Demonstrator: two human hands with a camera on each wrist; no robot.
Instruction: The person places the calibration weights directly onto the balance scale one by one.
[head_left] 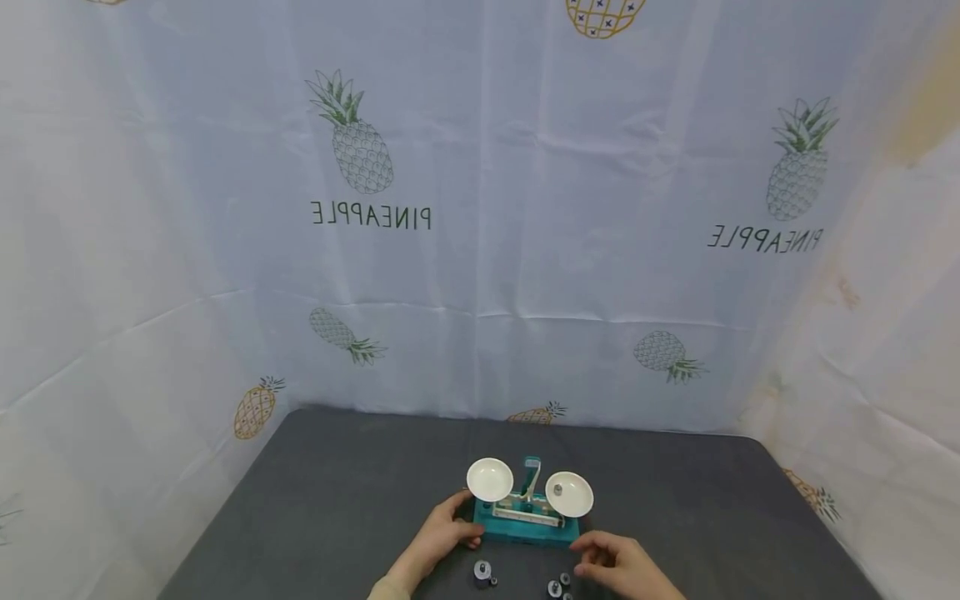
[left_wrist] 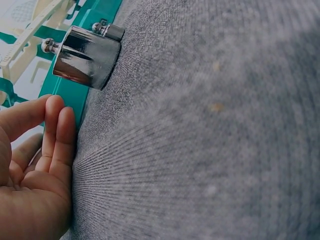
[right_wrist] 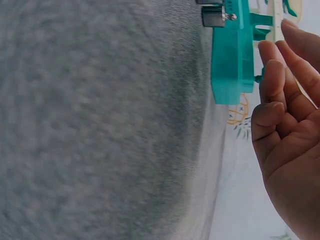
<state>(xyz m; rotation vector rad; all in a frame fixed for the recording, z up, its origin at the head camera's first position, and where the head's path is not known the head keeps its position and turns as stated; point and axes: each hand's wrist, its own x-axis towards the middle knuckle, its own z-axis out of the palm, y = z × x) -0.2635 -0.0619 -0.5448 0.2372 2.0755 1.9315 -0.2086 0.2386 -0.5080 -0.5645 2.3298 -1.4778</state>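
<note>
A small balance scale with a teal base (head_left: pixel 525 531) stands on the dark table. My left hand (head_left: pixel 441 533) holds the left end of the base, thumb in front and fingers reaching back. The left pan (head_left: pixel 490 480) is bare and white; a small metal weight (head_left: pixel 557 490) lies in the right pan (head_left: pixel 573 500). Beside the base's right end is my right hand (head_left: pixel 618 565), fingers loosely bent and holding nothing visible. In the left wrist view, a large shiny weight (left_wrist: pixel 87 57) stands by the base with a small weight (left_wrist: pixel 114 32) beyond it.
In front of the scale, a large knobbed weight (head_left: pixel 482 572) and a tiny weight (head_left: pixel 493 582) stand near the left hand. Several small weights (head_left: pixel 555 589) sit near the right hand. Pineapple-print cloth (head_left: pixel 480 267) hangs behind and on both sides of the grey-covered table (head_left: pixel 360 475).
</note>
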